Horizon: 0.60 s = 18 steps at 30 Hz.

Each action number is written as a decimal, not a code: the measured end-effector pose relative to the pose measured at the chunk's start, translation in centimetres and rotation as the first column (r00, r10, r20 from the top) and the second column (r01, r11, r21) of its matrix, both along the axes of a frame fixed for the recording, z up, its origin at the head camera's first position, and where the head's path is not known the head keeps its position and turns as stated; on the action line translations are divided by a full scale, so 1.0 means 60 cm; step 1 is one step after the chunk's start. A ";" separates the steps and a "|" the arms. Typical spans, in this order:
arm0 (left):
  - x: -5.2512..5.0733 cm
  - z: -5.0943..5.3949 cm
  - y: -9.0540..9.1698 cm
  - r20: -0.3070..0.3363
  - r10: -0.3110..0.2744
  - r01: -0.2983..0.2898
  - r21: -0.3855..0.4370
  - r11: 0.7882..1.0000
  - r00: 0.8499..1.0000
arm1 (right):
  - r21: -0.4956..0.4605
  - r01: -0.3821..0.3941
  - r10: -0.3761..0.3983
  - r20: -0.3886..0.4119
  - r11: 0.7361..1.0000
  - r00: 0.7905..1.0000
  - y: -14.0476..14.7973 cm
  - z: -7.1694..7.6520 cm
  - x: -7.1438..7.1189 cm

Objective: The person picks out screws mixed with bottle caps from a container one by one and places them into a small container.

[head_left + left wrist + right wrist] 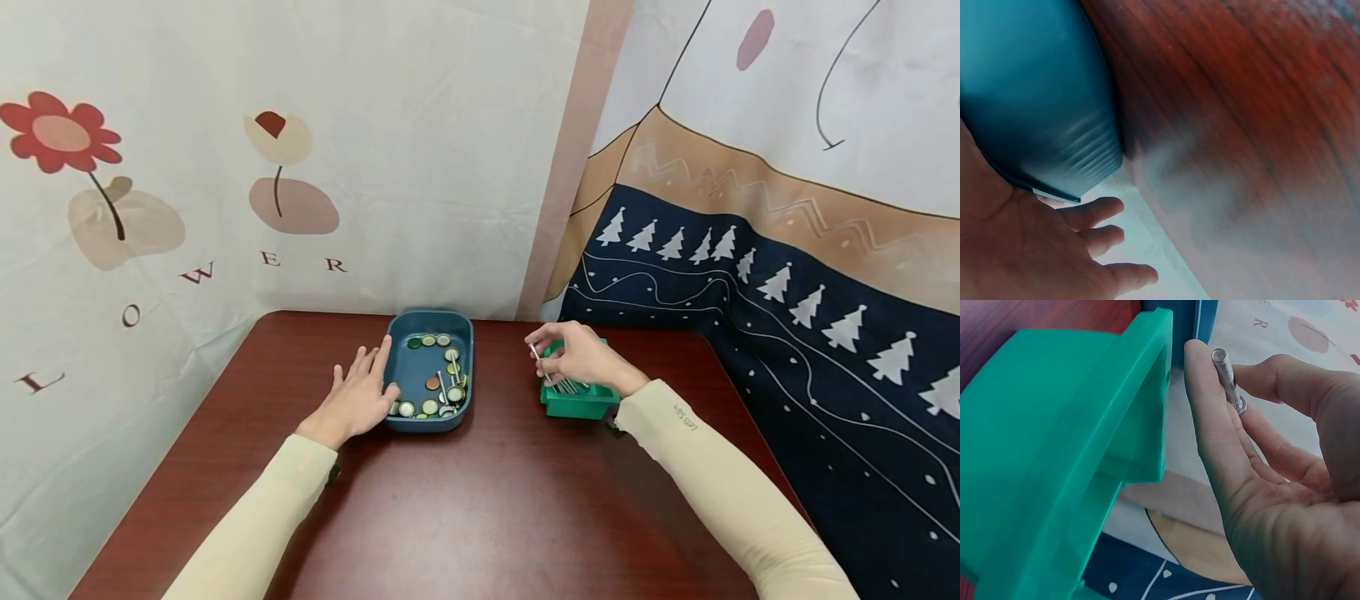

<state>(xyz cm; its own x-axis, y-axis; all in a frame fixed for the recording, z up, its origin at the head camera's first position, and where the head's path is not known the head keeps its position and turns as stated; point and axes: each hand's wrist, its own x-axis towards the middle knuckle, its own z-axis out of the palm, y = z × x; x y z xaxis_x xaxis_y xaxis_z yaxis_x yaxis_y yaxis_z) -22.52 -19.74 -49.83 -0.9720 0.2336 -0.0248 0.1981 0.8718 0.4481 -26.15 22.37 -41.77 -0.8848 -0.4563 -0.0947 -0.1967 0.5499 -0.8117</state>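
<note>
In the head view, my right hand (581,358) pinches a silver bolt (1229,378) between thumb and fingertips, above the green bin (579,406). The right wrist view shows the threaded end of that bolt pointing out from the fingers. More bolts (567,387) lie in the bin, partly hidden by the hand. My left hand (352,404) is at the left side of the blue tray (429,425), fingers extended and thumb over the rim. Inside the tray are several round bottle caps (430,407) and a few long bolts (441,385).
Both containers stand on a dark red wooden table (487,500), the tray near the middle of the back edge and the bin to its right. A printed cloth (420,167) hangs behind the table, and a dark blue part of it drops along the right side.
</note>
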 end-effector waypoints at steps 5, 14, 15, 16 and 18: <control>0.000 -0.002 -0.001 0.001 0.001 -0.001 0.004 1.000 1.000 | 0.042 0.019 -0.018 -0.022 0.999 1.000 0.014 0.002 0.001; -0.002 -0.004 -0.001 -0.004 -0.001 0.001 -0.003 1.000 1.000 | 0.111 0.042 -0.032 -0.090 0.993 0.995 0.036 -0.001 -0.001; -0.002 -0.004 -0.001 -0.004 -0.001 0.001 -0.002 1.000 1.000 | 0.120 0.046 -0.034 -0.096 0.992 0.995 0.038 -0.001 -0.001; -0.002 -0.004 -0.001 -0.003 -0.001 0.001 -0.002 1.000 1.000 | 0.117 0.047 -0.036 -0.092 0.992 0.995 0.040 -0.001 -0.001; -0.002 -0.005 -0.001 -0.003 -0.001 0.001 -0.003 1.000 1.000 | 0.132 0.052 -0.038 -0.104 0.990 0.994 0.044 -0.002 -0.002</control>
<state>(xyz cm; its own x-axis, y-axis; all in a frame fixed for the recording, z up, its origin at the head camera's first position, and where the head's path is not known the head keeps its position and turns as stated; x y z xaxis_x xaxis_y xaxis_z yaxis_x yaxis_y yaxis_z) -22.65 -19.78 -50.11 -0.9719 0.2344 -0.0223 0.2003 0.8727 0.4452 -26.28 25.01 -41.90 -0.9123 -0.4048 -0.0614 -0.2464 0.6624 -0.7074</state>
